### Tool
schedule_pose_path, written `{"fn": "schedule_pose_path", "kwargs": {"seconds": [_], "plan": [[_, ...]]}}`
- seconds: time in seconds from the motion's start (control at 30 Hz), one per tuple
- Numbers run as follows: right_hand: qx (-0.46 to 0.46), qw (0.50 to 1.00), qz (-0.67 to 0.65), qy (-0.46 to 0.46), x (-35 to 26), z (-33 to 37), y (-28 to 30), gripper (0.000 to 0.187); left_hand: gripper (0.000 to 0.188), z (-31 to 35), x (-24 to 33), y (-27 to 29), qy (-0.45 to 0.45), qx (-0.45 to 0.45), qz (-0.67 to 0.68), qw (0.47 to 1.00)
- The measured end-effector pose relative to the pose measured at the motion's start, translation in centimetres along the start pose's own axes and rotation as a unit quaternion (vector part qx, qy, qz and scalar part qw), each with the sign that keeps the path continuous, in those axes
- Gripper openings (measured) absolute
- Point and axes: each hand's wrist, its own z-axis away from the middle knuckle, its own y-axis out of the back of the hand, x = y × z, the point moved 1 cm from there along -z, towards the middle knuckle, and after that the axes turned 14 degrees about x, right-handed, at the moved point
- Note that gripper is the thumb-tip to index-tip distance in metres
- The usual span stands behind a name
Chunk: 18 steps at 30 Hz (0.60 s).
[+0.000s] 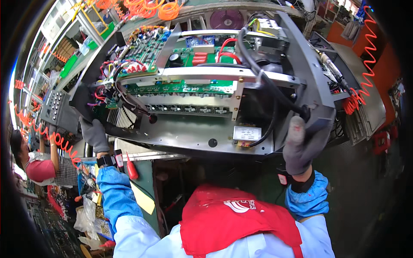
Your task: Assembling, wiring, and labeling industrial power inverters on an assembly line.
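An open grey metal equipment chassis (189, 133) spans the view in front of me, tilted a little. My left hand (95, 134), in a grey glove, is closed on its near left corner. At the near right corner my right hand (304, 146), gloved the same way, grips the side wall with the thumb up by a cable hole. Inside the chassis are green circuit boards (144, 49), red wires (228, 56) and a metal crossbar (193, 73). A thick black cable (269, 84) runs down the right part, near a small labelled block (247, 133). The fingers' undersides are hidden.
Another person (47, 167) works at the far left, by a grey panel with knobs (56, 107). A red pointed tool (131, 167) and yellow paper (143, 199) lie beside my left forearm. Orange coiled hoses (148, 7) hang above; a powered screwdriver (331, 69) is at right.
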Motion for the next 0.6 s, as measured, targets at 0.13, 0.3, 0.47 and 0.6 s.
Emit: {"fn": "schedule_pose_path", "kwargs": {"seconds": [0.13, 0.3, 0.47, 0.6], "plan": [[0.04, 0.991, -0.042, -0.119, -0.7, 0.9, 0.6, 0.067, 0.043, 0.6, 0.2, 0.4, -0.034, 0.026, 0.04, 0.998], [0.047, 0.996, 0.08, 0.004, 0.8, 0.9, -0.5, 0.066, 0.041, 0.1, -1.9, -3.2, 0.008, 0.062, 0.05, 0.997], [0.071, 0.991, 0.052, -0.099, 2.2, 1.3, -3.0, 0.057, 0.03, -0.2, -2.6, -4.3, -0.022, 0.101, 0.03, 0.994], [0.016, 0.982, -0.071, -0.172, 4.3, -1.1, -9.8, 0.04, 0.031, -0.6, 0.2, -2.9, -0.006, 0.094, -0.146, 0.985]]}}
